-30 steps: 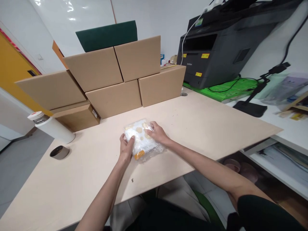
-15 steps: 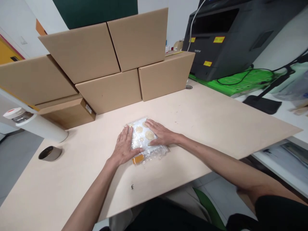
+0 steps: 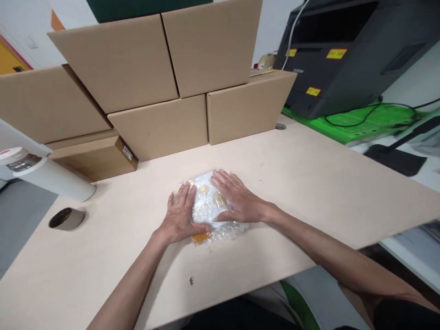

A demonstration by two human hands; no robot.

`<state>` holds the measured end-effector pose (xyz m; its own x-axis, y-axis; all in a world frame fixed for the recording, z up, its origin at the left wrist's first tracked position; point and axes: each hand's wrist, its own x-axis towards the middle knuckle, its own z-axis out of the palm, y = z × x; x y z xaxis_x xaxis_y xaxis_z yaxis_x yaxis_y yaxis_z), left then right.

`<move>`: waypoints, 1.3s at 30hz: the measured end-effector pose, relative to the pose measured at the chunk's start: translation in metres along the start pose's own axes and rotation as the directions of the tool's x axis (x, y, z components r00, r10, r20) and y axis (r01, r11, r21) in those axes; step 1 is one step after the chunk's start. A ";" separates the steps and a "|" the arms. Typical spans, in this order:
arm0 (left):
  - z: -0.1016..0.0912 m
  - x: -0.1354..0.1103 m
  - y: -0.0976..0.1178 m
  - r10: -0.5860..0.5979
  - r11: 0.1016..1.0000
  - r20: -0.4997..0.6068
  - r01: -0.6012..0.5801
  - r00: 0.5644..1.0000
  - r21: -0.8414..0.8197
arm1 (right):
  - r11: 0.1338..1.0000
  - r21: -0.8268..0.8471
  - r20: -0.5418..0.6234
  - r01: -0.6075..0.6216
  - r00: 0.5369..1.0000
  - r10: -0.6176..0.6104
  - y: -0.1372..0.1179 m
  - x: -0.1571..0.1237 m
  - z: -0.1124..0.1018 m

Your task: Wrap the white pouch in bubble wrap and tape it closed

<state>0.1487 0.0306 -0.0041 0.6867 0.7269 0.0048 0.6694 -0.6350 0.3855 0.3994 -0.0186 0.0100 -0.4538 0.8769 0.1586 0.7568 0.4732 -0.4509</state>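
A clear bubble-wrap packet [image 3: 208,207] with pale yellow round patches and an orange corner lies flat on the light wooden table [image 3: 309,183]. My left hand [image 3: 180,214] rests palm down on its left side, fingers stretched out. My right hand [image 3: 237,199] lies flat on its right side, fingers spread. Both hands press on the packet and cover much of it.
Stacked cardboard boxes [image 3: 165,78] stand along the back of the table. A white bottle [image 3: 44,172] lies at the left, with a small dark cup [image 3: 65,218] in front of it. A black printer [image 3: 357,50] on a green mat [image 3: 364,121] stands at the right.
My hands went from gripping the packet's edges to lying flat on top of it with fingers stretched out. The view moved closer to the boxes.
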 end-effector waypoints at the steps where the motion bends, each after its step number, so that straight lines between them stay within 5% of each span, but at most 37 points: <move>1: 0.000 0.000 0.000 0.004 1.000 -0.008 -0.004 1.000 -0.017 | 1.000 -0.016 -0.044 0.016 0.999 -0.017 -0.007 0.005 0.000; 7: -0.004 -0.001 0.001 -0.002 0.999 0.058 0.005 0.998 -0.043 | 1.000 -0.015 0.002 -0.003 1.000 0.003 -0.012 0.034 0.017; 21: -0.010 -0.003 -0.033 0.083 0.983 0.103 -0.064 0.991 -0.170 | 0.990 0.138 0.240 -0.017 0.971 -0.017 0.044 0.014 -0.003; 32: -0.012 0.000 -0.033 0.061 0.993 0.117 -0.048 0.991 -0.108 | 0.983 0.183 0.276 -0.030 0.961 -0.022 0.048 0.019 0.000; 35: -0.017 -0.005 -0.027 0.017 0.982 0.057 -0.006 0.998 -0.191 | 0.962 0.262 0.198 -0.079 0.980 0.026 0.040 0.019 -0.009; 37: -0.020 -0.008 -0.023 -0.086 0.948 -0.099 0.051 0.991 -0.313 | 0.919 0.362 0.027 -0.156 0.987 0.156 0.034 0.016 -0.014; 39: -0.023 -0.011 -0.019 -0.278 0.890 -0.247 0.152 0.928 -0.430 | 0.857 0.448 -0.144 -0.256 0.925 0.351 0.029 0.012 -0.017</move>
<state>0.1224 0.0407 0.0094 0.3815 0.9158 0.1253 0.5785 -0.3423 0.7404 0.4242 0.0069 0.0134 -0.0861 0.9897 0.1145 0.5540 0.1431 -0.8201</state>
